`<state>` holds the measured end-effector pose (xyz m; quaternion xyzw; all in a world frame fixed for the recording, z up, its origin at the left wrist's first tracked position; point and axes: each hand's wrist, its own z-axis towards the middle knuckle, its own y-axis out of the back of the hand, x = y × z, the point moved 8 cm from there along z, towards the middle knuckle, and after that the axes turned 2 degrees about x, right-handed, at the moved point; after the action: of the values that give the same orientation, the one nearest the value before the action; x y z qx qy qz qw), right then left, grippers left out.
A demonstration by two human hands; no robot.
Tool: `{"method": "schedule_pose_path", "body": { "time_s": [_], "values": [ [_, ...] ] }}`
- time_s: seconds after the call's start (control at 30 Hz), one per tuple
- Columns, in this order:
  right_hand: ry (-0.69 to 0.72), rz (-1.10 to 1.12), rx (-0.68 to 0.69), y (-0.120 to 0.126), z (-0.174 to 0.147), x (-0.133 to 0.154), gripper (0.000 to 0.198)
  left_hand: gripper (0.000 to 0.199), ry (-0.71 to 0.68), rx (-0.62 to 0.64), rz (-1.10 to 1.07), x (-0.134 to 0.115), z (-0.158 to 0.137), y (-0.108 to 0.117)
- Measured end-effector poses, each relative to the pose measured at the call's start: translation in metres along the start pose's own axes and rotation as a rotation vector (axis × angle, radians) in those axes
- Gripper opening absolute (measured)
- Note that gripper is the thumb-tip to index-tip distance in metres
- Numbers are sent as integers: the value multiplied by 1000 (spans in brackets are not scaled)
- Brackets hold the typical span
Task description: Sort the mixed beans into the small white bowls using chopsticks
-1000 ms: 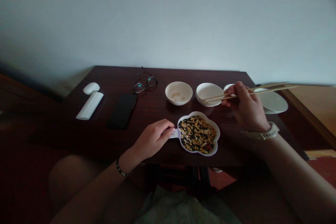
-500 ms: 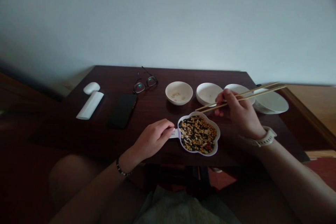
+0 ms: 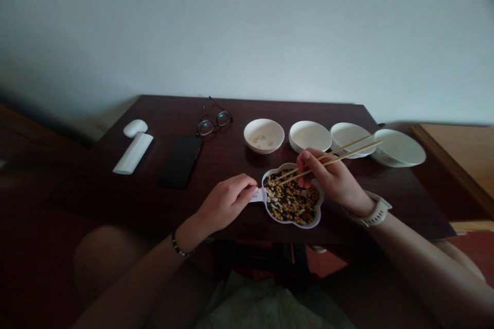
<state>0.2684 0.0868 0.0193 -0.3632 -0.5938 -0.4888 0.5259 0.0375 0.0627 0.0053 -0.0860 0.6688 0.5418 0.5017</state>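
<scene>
My left hand (image 3: 228,200) is closed on the short handle of a white, flower-shaped scoop (image 3: 320,212). Mixed beans and seeds (image 3: 290,204), yellow, black and pale, fill the scoop. My right hand (image 3: 331,179) grips a pair of wooden chopsticks (image 3: 343,152), whose tips reach down to the beans near the scoop's upper left. Whether anything is pinched between the tips is too small to tell. Behind the scoop, a white bowl (image 3: 264,128) holds several pale pieces.
To that bowl's right stand a second bowl (image 3: 310,131), a third bowl (image 3: 349,131) and a larger bowl (image 3: 399,148). Eyeglasses (image 3: 214,122), a black phone (image 3: 181,162), a white oblong case (image 3: 133,154) and a rounded white object (image 3: 135,128) lie left on the dark table (image 3: 227,162).
My right hand has moved left and toward me, bringing the chopstick tips from the scoop's far rim down to the beans. My left hand stays on the handle.
</scene>
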Motion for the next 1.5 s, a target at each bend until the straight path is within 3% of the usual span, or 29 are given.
{"method": "schedule_pose_path", "body": {
  "time_s": [1.2,1.5],
  "values": [
    [-21,45,12,-10,-4,3,47,19,5,-5,-1,1,0,0],
    [-40,76,-36,1,-4,1,47,21,-4,-1,12,0,0,0]
  ]
}}
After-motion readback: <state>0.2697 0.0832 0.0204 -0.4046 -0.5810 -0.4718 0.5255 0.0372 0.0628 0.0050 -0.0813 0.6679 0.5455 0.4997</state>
